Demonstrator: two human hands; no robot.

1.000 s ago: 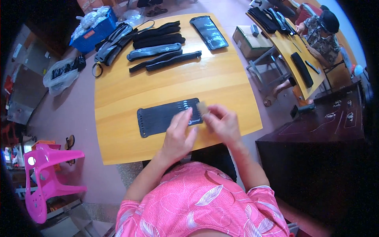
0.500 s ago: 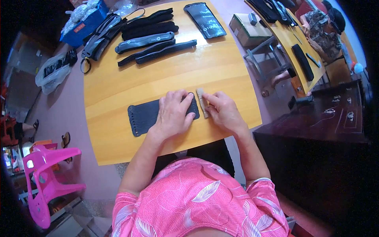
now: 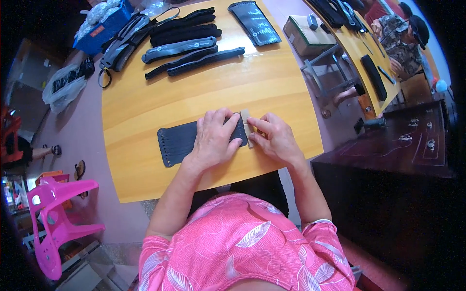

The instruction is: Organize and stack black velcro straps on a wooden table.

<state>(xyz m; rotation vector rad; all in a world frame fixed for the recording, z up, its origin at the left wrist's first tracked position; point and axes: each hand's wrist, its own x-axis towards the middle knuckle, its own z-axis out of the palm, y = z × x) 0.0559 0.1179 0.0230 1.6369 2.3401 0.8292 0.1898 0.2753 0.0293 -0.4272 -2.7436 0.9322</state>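
A flat black rectangular piece [image 3: 178, 141], with a row of small holes along its left edge and fine lines across it, lies on the wooden table [image 3: 141, 106] in front of me. My left hand [image 3: 215, 139] rests flat on its right half, fingers and thumb apart, hiding part of it. Along the right end of the black piece stands a narrow tan strip [image 3: 245, 117], perhaps card or wood. My right hand [image 3: 276, 139] pinches the strip between thumb and fingertips, close against the black piece's edge.
Black and grey straps [image 3: 179, 50] lie across the table's far side, beside a stack of black pieces in clear wrap [image 3: 255, 23]. A cardboard box [image 3: 306, 36] stands right of the table, a pink stool [image 3: 51, 208] at left. A person [image 3: 400, 41] sits at another table.
The tan strip has shifted slightly left, against the end of the black piece, with my right hand. My left hand has stayed nearly in place.
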